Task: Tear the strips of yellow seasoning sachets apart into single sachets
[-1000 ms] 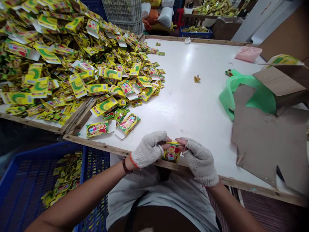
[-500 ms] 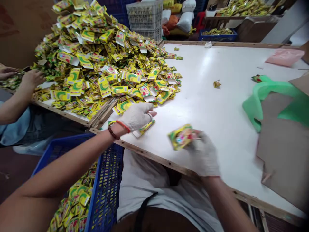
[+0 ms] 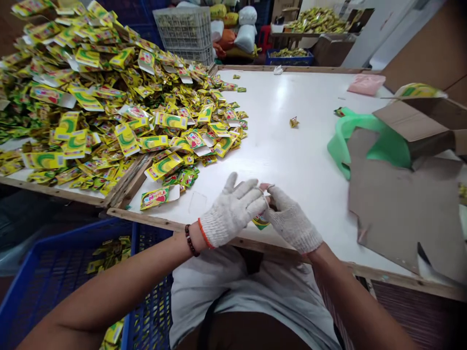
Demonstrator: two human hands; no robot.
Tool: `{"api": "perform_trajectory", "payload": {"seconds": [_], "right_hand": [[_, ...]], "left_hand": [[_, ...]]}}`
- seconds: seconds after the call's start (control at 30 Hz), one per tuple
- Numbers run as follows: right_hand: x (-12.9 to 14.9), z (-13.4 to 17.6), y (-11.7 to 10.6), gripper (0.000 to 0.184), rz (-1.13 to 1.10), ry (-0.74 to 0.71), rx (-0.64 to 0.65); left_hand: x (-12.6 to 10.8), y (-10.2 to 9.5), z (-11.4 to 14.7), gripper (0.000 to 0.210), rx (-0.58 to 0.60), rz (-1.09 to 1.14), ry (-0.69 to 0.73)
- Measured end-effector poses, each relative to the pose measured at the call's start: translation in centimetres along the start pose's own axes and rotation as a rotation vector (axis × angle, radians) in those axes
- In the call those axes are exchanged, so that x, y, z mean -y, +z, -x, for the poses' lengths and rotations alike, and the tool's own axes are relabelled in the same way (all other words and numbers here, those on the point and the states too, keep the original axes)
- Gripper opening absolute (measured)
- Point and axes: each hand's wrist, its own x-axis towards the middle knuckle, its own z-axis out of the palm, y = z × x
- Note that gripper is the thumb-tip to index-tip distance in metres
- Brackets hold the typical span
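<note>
My left hand (image 3: 235, 209), in a white knitted glove, meets my right hand (image 3: 290, 216), gloved alike with bare fingertips, over the table's near edge. Between them is a small yellow-green carton (image 3: 260, 222), mostly hidden by the fingers. The right thumb and fingers close round it. The left fingers reach across it from the other side; the left thumb is out of sight and the little finger sticks out. Left of the hands, another small carton (image 3: 156, 197) lies flat with its white flap open, beside several green sachets (image 3: 186, 177).
A big heap of yellow cartons and sachets (image 3: 120, 92) covers the left. A wooden strip (image 3: 127, 182) divides the white table (image 3: 277, 155). Cardboard (image 3: 390, 209) and a green plastic piece (image 3: 339, 146) lie right. A blue crate (image 3: 76, 233) stands below left.
My left hand has left the loose carton and moved right to my right hand, which has come slightly left and nearer with its carton. The view has swung right; the other person's hands are out of view.
</note>
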Motion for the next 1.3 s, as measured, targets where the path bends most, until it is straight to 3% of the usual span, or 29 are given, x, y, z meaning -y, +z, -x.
{"api": "perform_trajectory", "payload": {"seconds": [0.1,0.17,0.23,0.3,0.4,0.6,0.7,0.83,0.93,1.07,1.3], "right_hand": [[-0.9,0.8,0.6,0.048,-0.244,0.128,-0.062],[-1.2,1.7,1.4,0.049,-0.386,0.15,-0.126],[-1.4,2.4,1.8,0.049,-0.442,0.15,-0.153],[-1.8,2.8,1.6,0.052,-0.415,0.154,-0.154],[-2.6,3.0,0.5,0.048,-0.281,0.163,-0.118],[-2.8,1.9,-0.5,0.022,-0.119,0.113,-0.028],[-2.2,0.8,-0.1,0.019,-0.138,0.094,-0.025],[-1.7,0.3,0.2,0.03,-0.207,0.1,-0.037],[-1.2,0.8,0.0,0.02,-0.074,0.061,-0.055],[-0.4,1.0,-0.6,0.024,-0.027,0.064,-0.027],[0.3,0.3,-1.8,0.019,0.003,0.102,0.058]], "left_hand": [[-0.4,2.3,-0.4,0.055,-0.265,0.404,-0.39],[-0.4,4.0,-0.6,0.05,-0.359,0.769,-0.6],[-0.5,5.4,-0.8,0.041,-0.395,1.044,-0.669],[-0.5,6.2,-0.8,0.039,-0.4,1.171,-0.657],[-0.4,6.3,-0.6,0.034,-0.262,1.151,-0.609],[0.5,4.2,-0.3,0.016,-0.045,1.009,-0.546],[1.2,3.8,-0.4,0.014,-0.017,1.045,-0.536],[1.7,3.9,-0.3,0.028,-0.033,1.084,-0.567],[1.5,3.4,-0.4,0.014,0.007,0.976,-0.526],[1.7,2.2,-1.2,0.024,0.08,0.998,-0.486],[2.6,0.9,-1.5,0.019,0.225,0.925,-0.347]]}}
